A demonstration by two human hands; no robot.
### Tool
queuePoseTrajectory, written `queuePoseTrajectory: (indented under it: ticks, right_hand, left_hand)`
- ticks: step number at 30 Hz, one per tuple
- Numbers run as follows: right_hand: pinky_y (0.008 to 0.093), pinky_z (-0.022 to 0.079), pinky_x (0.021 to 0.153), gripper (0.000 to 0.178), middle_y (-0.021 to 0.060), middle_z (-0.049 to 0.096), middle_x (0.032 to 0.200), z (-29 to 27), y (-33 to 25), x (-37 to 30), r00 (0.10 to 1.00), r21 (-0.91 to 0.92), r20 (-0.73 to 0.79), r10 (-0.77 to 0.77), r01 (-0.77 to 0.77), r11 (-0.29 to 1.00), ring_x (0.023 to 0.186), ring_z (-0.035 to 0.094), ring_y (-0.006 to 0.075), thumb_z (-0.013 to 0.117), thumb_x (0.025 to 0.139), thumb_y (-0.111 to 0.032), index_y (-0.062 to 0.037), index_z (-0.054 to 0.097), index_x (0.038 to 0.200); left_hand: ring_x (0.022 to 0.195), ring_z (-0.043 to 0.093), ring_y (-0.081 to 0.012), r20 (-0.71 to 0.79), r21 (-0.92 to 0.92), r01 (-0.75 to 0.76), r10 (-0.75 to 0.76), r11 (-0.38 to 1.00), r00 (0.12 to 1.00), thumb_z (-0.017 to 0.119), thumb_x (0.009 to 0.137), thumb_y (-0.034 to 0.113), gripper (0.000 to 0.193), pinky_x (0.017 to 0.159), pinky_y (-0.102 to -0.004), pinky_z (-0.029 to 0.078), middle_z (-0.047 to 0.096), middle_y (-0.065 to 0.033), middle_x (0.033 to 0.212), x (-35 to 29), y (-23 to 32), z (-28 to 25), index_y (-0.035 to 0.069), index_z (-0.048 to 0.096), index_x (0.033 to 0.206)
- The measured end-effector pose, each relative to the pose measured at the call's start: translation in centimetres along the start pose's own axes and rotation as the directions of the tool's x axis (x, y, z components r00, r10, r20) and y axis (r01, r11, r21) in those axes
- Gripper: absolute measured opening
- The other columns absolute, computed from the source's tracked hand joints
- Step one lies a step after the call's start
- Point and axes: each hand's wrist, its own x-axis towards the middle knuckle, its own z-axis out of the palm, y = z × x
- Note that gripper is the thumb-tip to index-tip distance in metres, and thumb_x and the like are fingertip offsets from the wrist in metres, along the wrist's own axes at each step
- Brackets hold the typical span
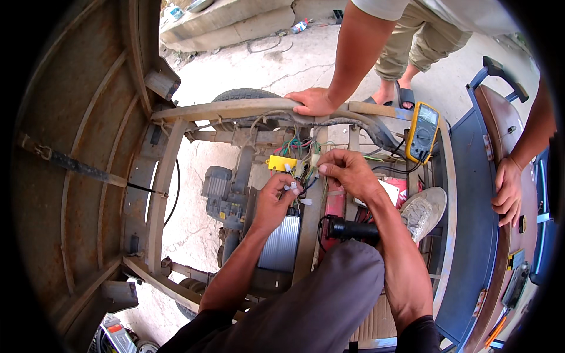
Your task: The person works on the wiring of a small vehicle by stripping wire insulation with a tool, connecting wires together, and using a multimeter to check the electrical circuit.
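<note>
My left hand point(275, 200) is closed, with a small white plug connector point(293, 186) pinched at its fingertips. To its right my right hand point(348, 170) is also closed, thumb and forefinger on a pale wire connector point(315, 160); its exact form is partly hidden by the fingers. Both hands are over a bundle of thin coloured wires point(297, 144) inside a metal vehicle frame. Just behind my left hand lies a yellow box point(282, 163). Below that hand is a silver finned controller box point(279, 246).
A yellow multimeter point(424, 133) leans at the frame's far right corner. A co-worker's hand point(313, 102) rests on the far rail point(235, 110); another hand point(508, 191) lies on the seat at right. A raised rusty panel point(88, 147) stands left. A black cylinder point(353, 229) lies by my knee.
</note>
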Motion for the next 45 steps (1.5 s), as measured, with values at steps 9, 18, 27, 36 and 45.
queuePoseTrajectory:
  ticks: [9,18,27,36,45]
  right_hand:
    - [0.0306,0.051,0.071,0.014,0.0088,0.07,0.079,1.3,0.6,0.4,0.994,-0.199,0.064,-0.091,0.102,0.975,0.075,0.065,0.0148,0.068,0.085,-0.005,0.0001,0.073,0.097]
    - [0.0487,0.052,0.074,0.018,0.0227,0.069,0.085,1.0,0.0,-0.4,0.944,-0.765,0.096,-0.316,0.273,0.583,0.082,0.066,0.044,0.063,0.078,-0.01,-0.0011,0.066,0.094]
    - [0.0545,0.05,0.068,0.039,0.0269,0.065,0.077,1.6,0.0,-0.9,0.917,-0.745,0.048,-0.396,0.297,0.598,0.078,0.063,0.0486,0.066,0.078,-0.014,0.003,0.047,0.108]
    - [0.0548,0.046,0.072,0.03,0.0267,0.064,0.079,0.2,0.3,-1.9,0.826,-0.624,-0.254,-0.503,0.257,0.738,0.081,0.062,0.0491,0.052,0.089,-0.009,-0.0027,0.045,0.117]
    - [0.0412,0.051,0.081,0.027,0.0174,0.066,0.098,-6.7,-8.5,-31.4,-0.04,-0.803,-0.537,-0.842,-0.28,0.526,0.091,0.065,0.0345,0.07,0.081,-0.008,-0.0035,0.062,0.106]
  left_hand:
    - [0.096,0.06,-0.0165,0.09,0.555,-0.245,0.236,0.795,0.968,0.066,0.086,-0.002,0.025,0.083,-0.0294,0.047,0.066,-0.0061,0.1,-0.2,0.6,-0.3,0.002,0.065,0.11]
    - [0.088,0.063,-0.0283,-0.008,0.524,-0.139,0.168,0.84,0.986,0.05,0.092,0.001,0.016,0.078,-0.0381,0.049,0.064,-0.0126,0.098,0.1,1.2,3.2,0.003,0.058,0.106]
    - [0.1,0.059,-0.0235,0.006,0.481,-0.167,0.188,0.861,0.982,0.05,0.095,0.005,0.027,0.088,-0.0349,0.047,0.063,-0.0135,0.109,1.6,-2.9,3.9,0.0,0.057,0.121]
    - [0.092,0.053,-0.0191,0.035,0.431,-0.175,0.178,0.885,0.984,0.05,0.101,0.013,0.017,0.085,-0.032,0.044,0.059,-0.0095,0.097,2.2,-2.5,4.3,-0.002,0.057,0.106]
    - [0.093,0.054,-0.0267,0.002,0.61,-0.146,0.183,0.779,0.983,0.051,0.101,0.016,0.02,0.09,-0.0367,0.042,0.06,-0.0139,0.099,4.0,-4.2,0.8,-0.003,0.055,0.107]
